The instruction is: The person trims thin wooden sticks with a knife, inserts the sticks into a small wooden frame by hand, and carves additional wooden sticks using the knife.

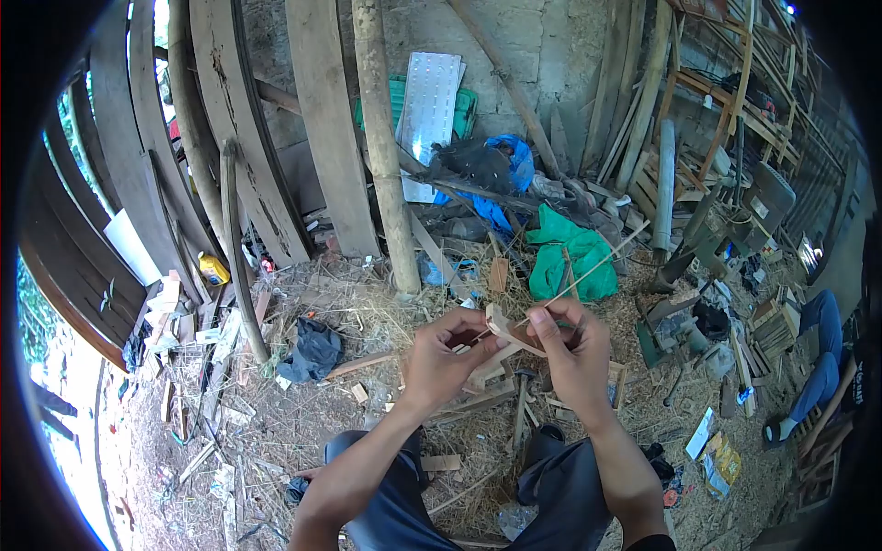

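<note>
In front of my lap both hands meet at a small pale wooden piece. My left hand grips it from the left, fingers curled around its near side. My right hand pinches a thin wooden stick, which slants up and to the right past the fingers. The stick's lower end is by the wooden piece; whether it goes into it or only touches it, I cannot tell. Below the hands, between my knees, stands what looks like a hammer, its dark head uppermost.
Wood scraps and shavings cover the ground. A green plastic bag lies ahead, a black bag to the left. A bamboo post and leaning planks stand in front. Another person's leg shows at the right.
</note>
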